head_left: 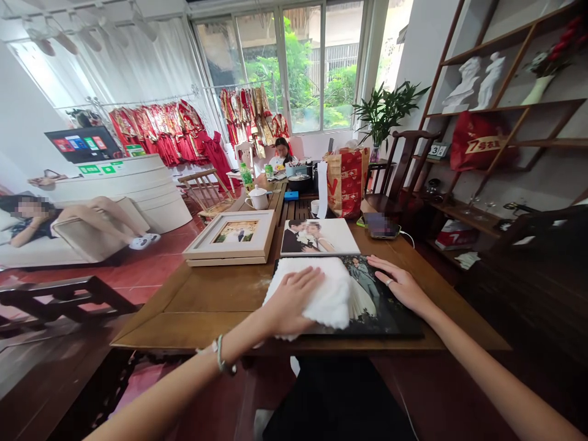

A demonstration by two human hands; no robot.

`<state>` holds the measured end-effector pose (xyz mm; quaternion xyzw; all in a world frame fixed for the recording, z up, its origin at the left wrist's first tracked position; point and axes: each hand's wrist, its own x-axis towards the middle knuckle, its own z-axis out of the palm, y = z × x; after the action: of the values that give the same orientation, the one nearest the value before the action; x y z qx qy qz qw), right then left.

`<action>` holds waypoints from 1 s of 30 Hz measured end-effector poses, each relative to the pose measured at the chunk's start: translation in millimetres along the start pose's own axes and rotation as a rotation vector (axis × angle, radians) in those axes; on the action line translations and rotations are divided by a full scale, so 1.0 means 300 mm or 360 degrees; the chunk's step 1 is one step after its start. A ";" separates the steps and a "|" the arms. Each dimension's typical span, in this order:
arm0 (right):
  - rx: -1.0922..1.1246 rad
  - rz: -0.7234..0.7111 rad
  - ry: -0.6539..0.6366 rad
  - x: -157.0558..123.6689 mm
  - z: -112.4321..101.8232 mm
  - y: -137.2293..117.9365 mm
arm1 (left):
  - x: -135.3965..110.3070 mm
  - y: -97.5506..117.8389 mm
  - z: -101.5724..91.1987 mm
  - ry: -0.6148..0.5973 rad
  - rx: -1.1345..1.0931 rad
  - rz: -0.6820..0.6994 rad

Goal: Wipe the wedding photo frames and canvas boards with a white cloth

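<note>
A dark wedding photo panel (390, 315) lies flat at the near edge of the wooden table (220, 300). Spread over its left part is a white cloth (333, 300). My left hand (294, 300) rests flat on top of the cloth, fingers stretched out. My right hand (402, 282), with a ring on one finger, touches the panel's upper right edge, its fingers extended and holding nothing. Just beyond the panel lies a lighter photo panel (340, 236) of a couple. To the left, white picture frames (202, 252) are stacked with a photo showing in the top one.
Behind the frames stands a white lidded cup (258, 199). A red and brown paper bag (349, 184) sits farther back. At right lies a phone (381, 225) on a white cable. One person sits at the table's far end; another lies on the sofa (96, 236).
</note>
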<state>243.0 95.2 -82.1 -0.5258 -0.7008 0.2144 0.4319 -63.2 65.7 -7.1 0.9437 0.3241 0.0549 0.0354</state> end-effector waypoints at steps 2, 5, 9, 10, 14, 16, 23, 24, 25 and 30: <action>0.0001 0.0003 0.0000 0.000 -0.002 -0.002 | 0.045 -0.073 0.007 0.0058 0.0031 -0.0109; 0.0000 0.0003 -0.0010 0.000 -0.004 -0.008 | 0.081 -0.148 0.011 0.0093 0.0050 -0.0198; 0.0000 0.0001 -0.0004 -0.002 -0.006 -0.013 | 0.057 -0.158 0.016 0.0115 0.0045 -0.0154; -0.0002 -0.0006 -0.0001 -0.003 -0.006 -0.013 | 0.039 -0.144 0.018 0.0118 0.0053 -0.0138; -0.0024 -0.0020 -0.0014 -0.005 -0.004 -0.008 | -0.063 -0.038 0.019 0.0085 0.0044 -0.0108; -0.0035 -0.0018 -0.0019 -0.006 -0.003 -0.005 | -0.120 0.029 0.013 0.0038 0.0024 -0.0075; -0.0046 -0.0030 -0.0006 -0.007 -0.003 -0.003 | -0.186 0.094 -0.018 -0.0054 -0.0018 -0.0059; -0.0044 -0.0031 -0.0005 -0.007 -0.003 -0.004 | -0.169 0.071 -0.018 -0.0040 -0.0019 -0.0067; -0.0041 -0.0033 -0.0003 -0.007 -0.003 -0.005 | -0.147 0.043 -0.017 -0.0021 -0.0017 -0.0072; -0.0034 -0.0031 -0.0010 -0.007 -0.005 -0.009 | -0.005 -0.119 -0.007 0.0053 0.0011 -0.0115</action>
<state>242.8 92.1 -80.0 -0.5229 -0.7095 0.2042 0.4262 -86.2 92.8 -8.7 0.9305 0.3586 0.0681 0.0288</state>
